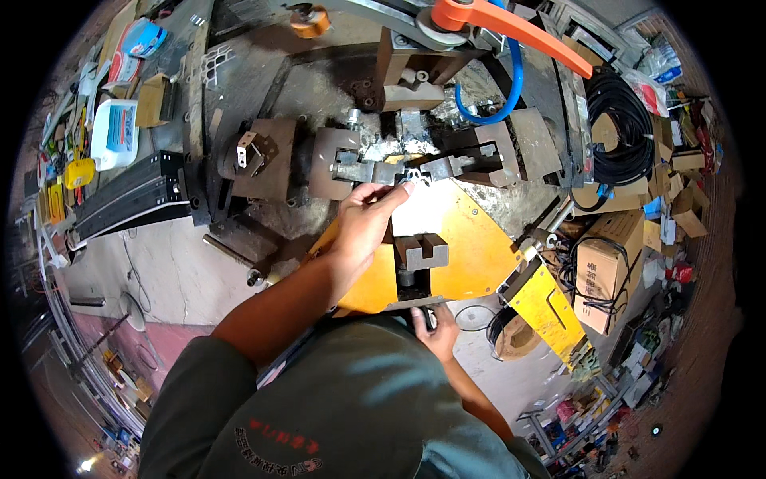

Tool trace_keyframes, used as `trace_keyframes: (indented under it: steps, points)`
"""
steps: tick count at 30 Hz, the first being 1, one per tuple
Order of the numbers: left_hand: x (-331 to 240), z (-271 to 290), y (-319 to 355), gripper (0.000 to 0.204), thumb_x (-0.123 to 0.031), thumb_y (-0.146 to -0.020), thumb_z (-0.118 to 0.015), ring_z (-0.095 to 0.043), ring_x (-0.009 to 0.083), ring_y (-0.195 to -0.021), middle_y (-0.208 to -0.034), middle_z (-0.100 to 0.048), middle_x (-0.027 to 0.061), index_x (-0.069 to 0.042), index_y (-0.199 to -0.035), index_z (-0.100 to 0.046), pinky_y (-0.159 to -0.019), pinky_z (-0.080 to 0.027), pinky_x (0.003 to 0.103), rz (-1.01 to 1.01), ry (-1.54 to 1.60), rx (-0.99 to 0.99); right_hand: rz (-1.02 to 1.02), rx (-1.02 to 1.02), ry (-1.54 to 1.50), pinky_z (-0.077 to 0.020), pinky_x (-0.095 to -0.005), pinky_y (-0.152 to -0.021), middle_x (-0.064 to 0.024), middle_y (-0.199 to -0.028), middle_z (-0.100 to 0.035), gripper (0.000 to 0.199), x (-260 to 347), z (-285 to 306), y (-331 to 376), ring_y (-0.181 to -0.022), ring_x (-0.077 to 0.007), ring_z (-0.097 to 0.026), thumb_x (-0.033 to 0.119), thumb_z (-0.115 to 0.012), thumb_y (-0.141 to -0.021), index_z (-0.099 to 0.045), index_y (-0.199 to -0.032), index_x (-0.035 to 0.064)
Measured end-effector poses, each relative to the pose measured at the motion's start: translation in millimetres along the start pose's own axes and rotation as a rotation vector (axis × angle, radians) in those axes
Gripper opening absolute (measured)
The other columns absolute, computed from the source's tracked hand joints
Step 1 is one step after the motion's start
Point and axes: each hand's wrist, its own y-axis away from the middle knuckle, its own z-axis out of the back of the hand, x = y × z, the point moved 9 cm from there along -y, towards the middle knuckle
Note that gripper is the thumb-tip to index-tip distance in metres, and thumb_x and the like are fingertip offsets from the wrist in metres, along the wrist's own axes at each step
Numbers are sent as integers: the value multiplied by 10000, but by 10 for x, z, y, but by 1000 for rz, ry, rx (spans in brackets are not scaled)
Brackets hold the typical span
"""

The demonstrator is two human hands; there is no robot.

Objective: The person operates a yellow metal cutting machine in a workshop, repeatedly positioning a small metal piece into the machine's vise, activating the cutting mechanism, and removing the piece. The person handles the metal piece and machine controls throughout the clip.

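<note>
An orange lever (511, 24) crosses the top of the view, with a blue hose (511, 88) curving below it. A roll of tape (309, 21) lies to the left of the lever. At the right, a coil of black cable (622, 128) rests near cardboard boxes (606, 271). A white canister (116, 132) with a blue label stands at the left, beside a small yellow container (80, 172) and black metal rails (132, 199). A steel rod (231, 255) lies on the concrete floor (175, 279).

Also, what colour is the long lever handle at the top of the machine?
Orange: the lever handle shows clearly in the head view, above the blue hose.
</note>
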Motion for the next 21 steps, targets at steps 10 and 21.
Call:
trace_keyframes:
  steps: [10, 21]
  points:
    - [8, -61, 4, 222, -181, -861, -783, -635, 93, -792, -903, -695, 47, -15, -964, -677, -725, -488, 226, -11, 22, 77, -375, 88, 33, -535, -448, -707, -248, -855, -684, 560, -767, -854, 308, -823, -427, -679, 239, -806, -760, -474, -1122, -30]
    - [19, -89, -33, 279, -239, -884, -754, -673, 137, -914, -1004, -712, 64, -24, -1047, -683, -826, -499, 259, -11, -75, 120, -737, 684, -1286, -350, -221, -466, -29, -705, -579, 223, -841, -1275, 304, -549, -72, -474, 33, -655, -768, -577, -971, -15]
